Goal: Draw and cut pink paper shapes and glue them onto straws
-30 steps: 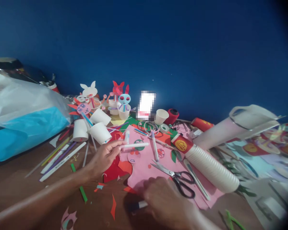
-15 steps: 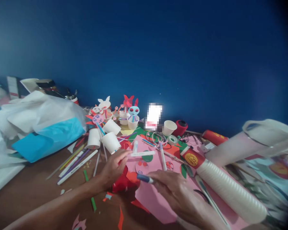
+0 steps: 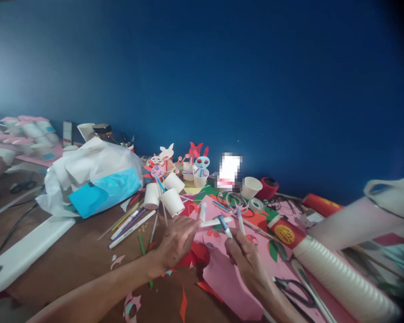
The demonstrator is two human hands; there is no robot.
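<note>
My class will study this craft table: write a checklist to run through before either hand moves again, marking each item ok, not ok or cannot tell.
1. Blue-ended marker held in the right hand: ok.
2. Left hand has a grip on the white pen: cannot tell; fingertips are near its end.
3. Scissors fully visible: not ok, partly hidden by the right arm.
4. Pink paper free of pens: not ok.
5. Green strip clear of the left arm: not ok, the arm crosses over it.

Blue-capped marker (image 3: 225, 226), pale barrel, tilted in the right hand (image 3: 247, 258), capped end up and leftward. White marker (image 3: 211, 222) nearly crosswise beside it, left end by the left hand (image 3: 177, 240); contact unclear.
</note>
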